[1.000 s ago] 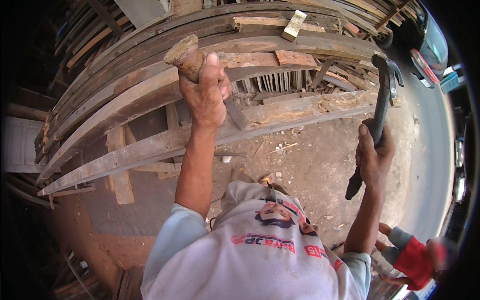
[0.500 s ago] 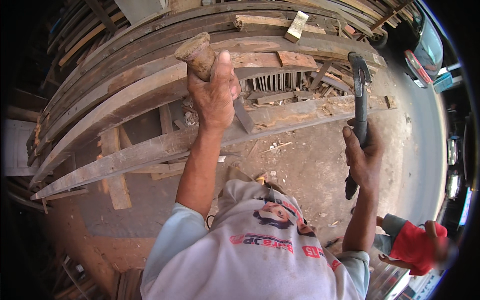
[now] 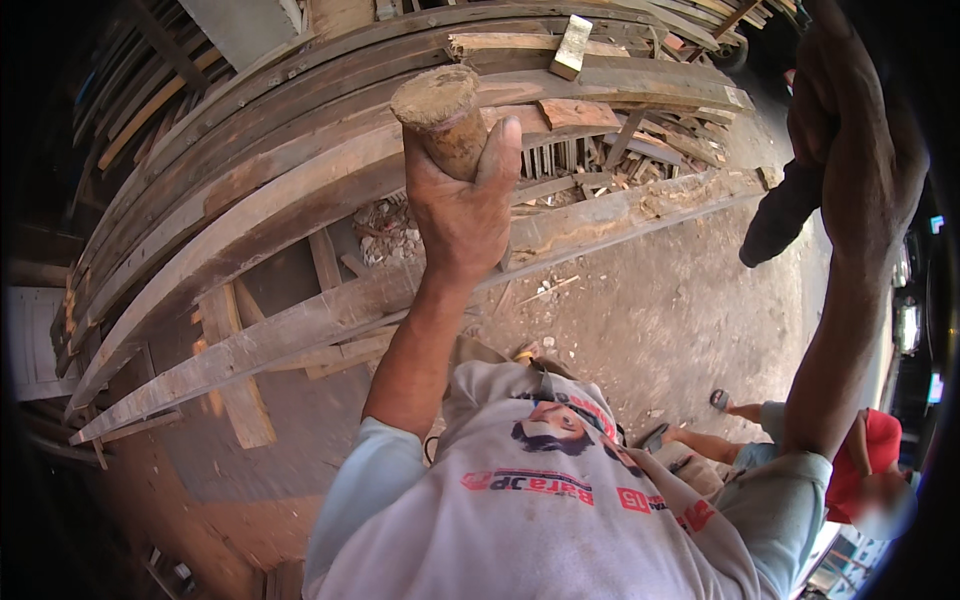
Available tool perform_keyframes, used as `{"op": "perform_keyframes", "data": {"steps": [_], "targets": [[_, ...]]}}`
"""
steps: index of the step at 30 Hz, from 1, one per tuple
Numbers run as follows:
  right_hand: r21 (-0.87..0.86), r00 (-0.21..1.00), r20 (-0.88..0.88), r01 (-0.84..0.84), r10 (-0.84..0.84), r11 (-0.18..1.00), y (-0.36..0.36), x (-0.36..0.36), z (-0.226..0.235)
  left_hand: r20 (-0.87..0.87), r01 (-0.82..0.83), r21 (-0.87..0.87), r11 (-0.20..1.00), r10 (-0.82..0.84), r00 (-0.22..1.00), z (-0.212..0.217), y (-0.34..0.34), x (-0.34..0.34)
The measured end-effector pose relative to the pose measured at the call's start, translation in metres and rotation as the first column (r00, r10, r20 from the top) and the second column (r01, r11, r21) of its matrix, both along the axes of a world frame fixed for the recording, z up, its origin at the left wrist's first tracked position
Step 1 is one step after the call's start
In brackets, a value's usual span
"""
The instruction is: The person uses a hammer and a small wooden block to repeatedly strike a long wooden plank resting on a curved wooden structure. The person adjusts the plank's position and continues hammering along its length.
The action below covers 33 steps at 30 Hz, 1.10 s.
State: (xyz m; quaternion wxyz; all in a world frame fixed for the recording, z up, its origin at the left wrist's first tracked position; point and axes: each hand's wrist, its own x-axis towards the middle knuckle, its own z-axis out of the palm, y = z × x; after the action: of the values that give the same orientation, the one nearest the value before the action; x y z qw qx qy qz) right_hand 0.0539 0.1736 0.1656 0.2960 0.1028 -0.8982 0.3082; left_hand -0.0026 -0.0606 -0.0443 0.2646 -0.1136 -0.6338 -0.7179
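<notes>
My left hand (image 3: 460, 215) is wrapped round a thick wooden chisel handle (image 3: 435, 98) with a flattened, mushroomed top facing up. Its lower end and any blade are hidden below my fist, which is above the near timber beam (image 3: 330, 300). Up at the right, my right hand (image 3: 855, 165) is raised and closed on a hammer (image 3: 785, 215). Of that hammer only the dark butt of the grip shows below my fingers; its head is out of sight in the dark rim of the picture.
Long timber beams (image 3: 250, 190) lie across in front of me, with a small pale wood block (image 3: 571, 47) on them. Wood scraps (image 3: 660, 150) and chips fill gaps between beams. A person in a red shirt (image 3: 872, 455) is at the lower right, near my right elbow.
My right hand has swung up and to the right with the hammer, whose head has left the picture. My left hand has shifted right, and the handle's top now shows more fully.
</notes>
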Motion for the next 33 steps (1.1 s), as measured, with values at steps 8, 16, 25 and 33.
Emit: {"op": "perform_keyframes", "data": {"steps": [8, 16, 25, 33], "targets": [[0.694, 0.936, 0.22, -0.348, 0.275, 0.63, -0.035, -0.03, 0.016, 0.073, 0.059, 0.053, 0.997, -0.063, 0.995, 0.01, 0.004, -0.003], [0.326, 0.914, 0.0, 0.383, -0.405, 0.864, -0.124, -0.014, 0.057, 0.085, 0.247, 0.163, 0.955, -0.263, 0.961, 0.005, 0.025, -0.01], [0.806, 0.922, 0.325, -0.153, -0.211, 0.571, -0.104, -0.02, 0.058, 0.103, 0.198, 0.19, 0.962, -0.22, 0.97, 0.001, 0.014, -0.019], [0.826, 0.952, 0.294, -0.296, 0.081, 0.48, -0.039, -0.045, -0.005, 0.165, 0.234, 0.234, 0.944, -0.276, 0.947, 0.01, 0.011, -0.016]]}}
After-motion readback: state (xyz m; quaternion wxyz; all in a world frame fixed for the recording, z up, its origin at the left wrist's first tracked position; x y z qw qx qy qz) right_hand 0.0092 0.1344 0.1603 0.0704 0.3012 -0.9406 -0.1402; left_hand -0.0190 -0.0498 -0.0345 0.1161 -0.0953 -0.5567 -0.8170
